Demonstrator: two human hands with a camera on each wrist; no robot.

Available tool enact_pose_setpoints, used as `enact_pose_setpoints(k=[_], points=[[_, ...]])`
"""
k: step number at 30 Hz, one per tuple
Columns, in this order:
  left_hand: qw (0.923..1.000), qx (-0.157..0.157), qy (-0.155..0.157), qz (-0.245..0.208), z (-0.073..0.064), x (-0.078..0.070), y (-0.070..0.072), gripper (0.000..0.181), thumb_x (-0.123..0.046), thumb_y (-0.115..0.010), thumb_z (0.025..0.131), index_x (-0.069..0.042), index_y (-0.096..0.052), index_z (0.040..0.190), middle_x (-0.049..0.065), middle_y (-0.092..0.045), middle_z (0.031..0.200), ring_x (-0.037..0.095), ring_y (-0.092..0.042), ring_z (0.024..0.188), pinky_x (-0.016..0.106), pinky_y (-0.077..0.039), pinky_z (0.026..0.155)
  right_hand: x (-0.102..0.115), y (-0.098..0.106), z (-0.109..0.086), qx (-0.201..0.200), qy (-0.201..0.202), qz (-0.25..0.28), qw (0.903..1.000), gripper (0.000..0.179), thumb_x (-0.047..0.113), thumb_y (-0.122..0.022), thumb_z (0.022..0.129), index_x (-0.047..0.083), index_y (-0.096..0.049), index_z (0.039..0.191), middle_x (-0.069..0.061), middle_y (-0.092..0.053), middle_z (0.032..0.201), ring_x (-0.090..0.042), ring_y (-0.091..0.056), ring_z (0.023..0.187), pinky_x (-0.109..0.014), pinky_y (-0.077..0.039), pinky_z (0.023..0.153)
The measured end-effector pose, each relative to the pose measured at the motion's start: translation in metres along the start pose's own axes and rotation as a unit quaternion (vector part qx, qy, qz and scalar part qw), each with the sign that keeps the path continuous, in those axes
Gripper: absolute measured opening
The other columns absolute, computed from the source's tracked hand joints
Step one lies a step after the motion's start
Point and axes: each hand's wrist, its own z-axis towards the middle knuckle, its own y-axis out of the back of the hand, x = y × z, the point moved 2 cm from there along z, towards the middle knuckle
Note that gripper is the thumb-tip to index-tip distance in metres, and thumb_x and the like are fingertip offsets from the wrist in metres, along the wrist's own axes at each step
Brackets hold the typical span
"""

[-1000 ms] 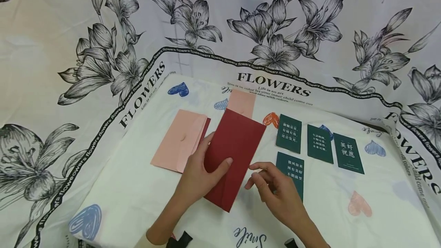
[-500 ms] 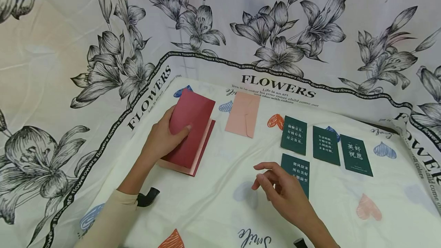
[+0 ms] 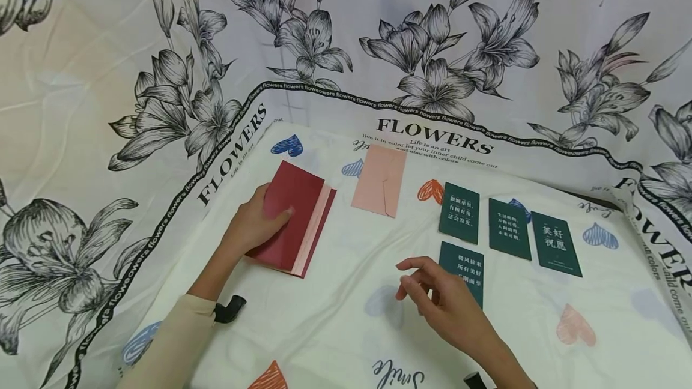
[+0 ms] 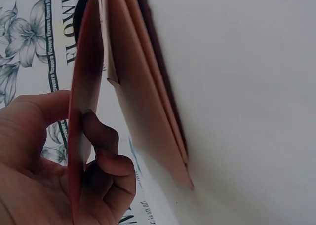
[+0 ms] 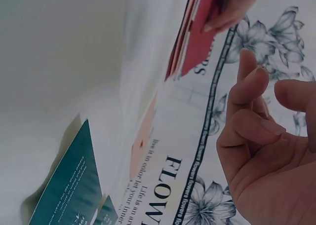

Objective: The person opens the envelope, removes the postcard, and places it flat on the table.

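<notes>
My left hand (image 3: 250,224) pinches a dark red envelope (image 3: 294,209), thumb on its upper face and fingers beneath. The envelope is just above a small stack at the left of the table; a pink envelope (image 3: 309,239) and another red one (image 3: 319,233) peek out along the stack's right side. In the left wrist view a gap shows between the held red envelope (image 4: 79,111) and the pink envelopes (image 4: 143,96) below. My right hand (image 3: 446,299) hovers with loosely bent fingers and nothing in them, beside a green card (image 3: 465,269) that it partly covers.
A single pink envelope (image 3: 379,180) lies at the back middle. More green cards with white writing, a left one (image 3: 459,212), a middle one (image 3: 509,230) and a right one (image 3: 557,244), lie in a row on the right. A white cloth (image 3: 335,329) with printed hearts covers the table.
My left hand has carried the red envelope from the middle leftward, over the pink envelope, and lowered it toward the stack. The right hand has stayed nearly in place.
</notes>
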Motion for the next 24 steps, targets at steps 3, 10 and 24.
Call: enact_pose_setpoints(k=[3,10,24], points=[[0.9996,0.013,0.003,0.024,0.001,0.005,-0.002,0.091,-0.048,-0.064,0.102,0.004,-0.022,0.163,0.032,-0.062,0.137,0.048,-0.067,0.110,0.060,-0.054,0.087,-0.001,0.000,0.001,0.008,-0.003,-0.002,1.0000,0.020,0.036,-0.060,0.109,0.032,-0.061,0.129,0.010,-0.075,0.090,-0.009,-0.059,0.060,-0.028,-0.051,0.056],[0.9910,0.030,0.024,0.128,0.001,0.010,-0.008,0.092,-0.050,-0.064,0.101,0.017,-0.027,0.153,0.036,-0.067,0.121,0.046,-0.072,0.095,0.055,-0.058,0.073,0.002,-0.002,0.006,0.033,0.000,-0.007,0.9994,0.022,0.034,-0.061,0.109,0.030,-0.060,0.131,0.009,-0.076,0.092,-0.009,-0.061,0.062,-0.026,-0.053,0.059],[0.9608,-0.095,-0.044,0.257,-0.017,-0.007,-0.016,0.070,-0.040,-0.071,0.098,0.017,-0.049,0.131,0.034,-0.050,0.121,0.045,-0.058,0.108,0.060,-0.056,0.075,-0.002,0.024,0.072,0.022,-0.014,-0.121,0.9923,0.035,0.033,-0.064,0.108,0.013,-0.062,0.137,0.001,-0.077,0.104,-0.014,-0.066,0.077,-0.031,-0.054,0.063]])
